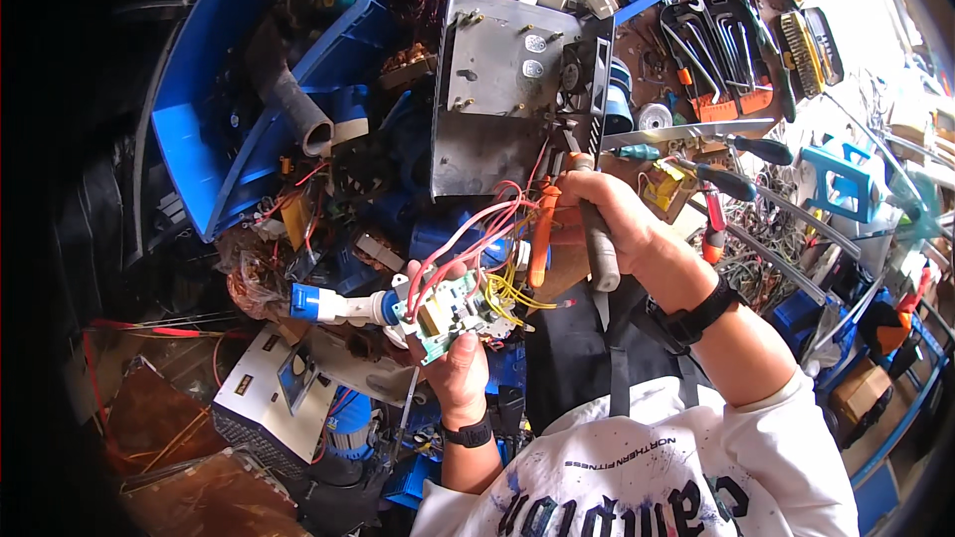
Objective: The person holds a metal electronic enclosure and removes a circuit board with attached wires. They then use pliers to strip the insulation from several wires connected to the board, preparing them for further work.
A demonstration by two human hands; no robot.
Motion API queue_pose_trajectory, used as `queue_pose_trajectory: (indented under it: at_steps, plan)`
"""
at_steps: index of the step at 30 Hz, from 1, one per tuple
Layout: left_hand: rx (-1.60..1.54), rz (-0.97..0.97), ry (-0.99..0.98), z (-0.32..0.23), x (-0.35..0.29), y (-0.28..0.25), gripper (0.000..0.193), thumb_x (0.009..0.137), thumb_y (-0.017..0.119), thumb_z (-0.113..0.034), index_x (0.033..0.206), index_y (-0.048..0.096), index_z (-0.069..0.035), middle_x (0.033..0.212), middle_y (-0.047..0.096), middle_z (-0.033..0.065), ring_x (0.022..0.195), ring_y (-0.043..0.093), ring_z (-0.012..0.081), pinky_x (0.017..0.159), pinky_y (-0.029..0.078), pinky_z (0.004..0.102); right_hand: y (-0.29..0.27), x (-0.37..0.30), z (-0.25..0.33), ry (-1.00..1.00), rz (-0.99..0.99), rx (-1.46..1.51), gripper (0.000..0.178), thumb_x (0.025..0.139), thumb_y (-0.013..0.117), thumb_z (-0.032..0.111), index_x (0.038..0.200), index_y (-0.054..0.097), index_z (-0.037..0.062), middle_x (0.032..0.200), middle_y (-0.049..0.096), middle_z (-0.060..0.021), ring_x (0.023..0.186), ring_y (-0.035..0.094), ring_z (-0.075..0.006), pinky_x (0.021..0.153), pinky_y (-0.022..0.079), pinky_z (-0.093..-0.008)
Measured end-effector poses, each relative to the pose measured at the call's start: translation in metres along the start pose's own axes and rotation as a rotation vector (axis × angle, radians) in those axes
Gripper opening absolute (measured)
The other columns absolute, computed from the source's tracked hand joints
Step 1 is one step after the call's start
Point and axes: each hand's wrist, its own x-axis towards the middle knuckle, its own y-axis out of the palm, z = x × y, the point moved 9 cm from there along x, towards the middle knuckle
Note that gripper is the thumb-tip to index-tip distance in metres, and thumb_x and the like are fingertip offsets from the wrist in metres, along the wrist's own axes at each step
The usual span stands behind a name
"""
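My left hand (460,373) is closed on a green circuit board (438,323), thumb across its near edge. Pink-red wires (487,224) arch up from the board, and yellow wires (512,296) stick out to its right. A white plastic fitting with a blue end (310,303) extends left from behind the board. Up and to the right, my right hand (612,204) is wrapped around pliers with an orange handle (543,239); a grey-brown handle (601,257) sits in the same grip. The red wires run up close to the pliers' jaws, and whether the jaws touch them is unclear.
An open grey metal housing (497,70) stands just beyond my hands. Blue bins (189,139) are at the left, and a cream box (264,383) is at the lower left. Files, a screwdriver (714,224) and a hex key set (711,45) lie at the right among tangled wires.
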Motion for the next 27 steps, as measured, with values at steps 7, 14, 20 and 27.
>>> queue_pose_trajectory:
  at_steps: [7, 14, 20, 27]
  plan:
    - [0.039, -0.029, -0.032, 0.0031, -0.0011, -0.0019, 0.087, 0.078, 0.068, -0.022, 0.148, 0.021, -0.004, 0.144, 0.037, 0.0106, 0.129, 0.044, 0.0277, 0.109, 0.035, 0.0487, -0.0018, 0.0024, -0.0002, -0.005, 0.020, -0.005, 0.014, 0.081, 0.054, 0.015, 0.089, 0.053, 0.0031, 0.086, 0.056, -0.0090, 0.076, 0.057, -0.0200, 0.073, 0.050, -0.0366]
    - [0.029, -0.025, -0.026, 0.0017, -0.0019, -0.0005, 0.086, 0.079, 0.068, -0.022, 0.148, 0.021, -0.003, 0.141, 0.041, 0.0137, 0.128, 0.045, 0.0311, 0.110, 0.033, 0.0497, -0.0024, 0.0017, 0.0024, -0.035, 0.006, -0.019, 0.009, 0.078, 0.055, 0.013, 0.082, 0.053, 0.0046, 0.078, 0.053, -0.0056, 0.069, 0.053, -0.0163, 0.067, 0.049, -0.0345]
    - [0.026, -0.017, -0.034, 0.0055, -0.0017, -0.0046, 0.086, 0.079, 0.068, -0.024, 0.149, 0.021, -0.004, 0.135, 0.049, 0.0190, 0.128, 0.045, 0.0393, 0.112, 0.030, 0.0516, -0.0013, -0.0016, 0.0044, -0.055, 0.037, -0.001, 0.010, 0.080, 0.055, 0.015, 0.085, 0.053, 0.0071, 0.081, 0.056, -0.0042, 0.073, 0.057, -0.0157, 0.069, 0.050, -0.0335]
    - [-0.042, 0.022, -0.026, 0.0046, -0.0016, -0.0009, 0.087, 0.081, 0.069, -0.018, 0.150, 0.018, -0.001, 0.137, 0.047, 0.0200, 0.129, 0.044, 0.0333, 0.111, 0.030, 0.0493, -0.0057, 0.0009, -0.0007, -0.004, 0.126, 0.058, 0.009, 0.080, 0.054, 0.015, 0.086, 0.052, 0.0086, 0.081, 0.058, -0.0040, 0.073, 0.060, -0.0174, 0.069, 0.052, -0.0343]
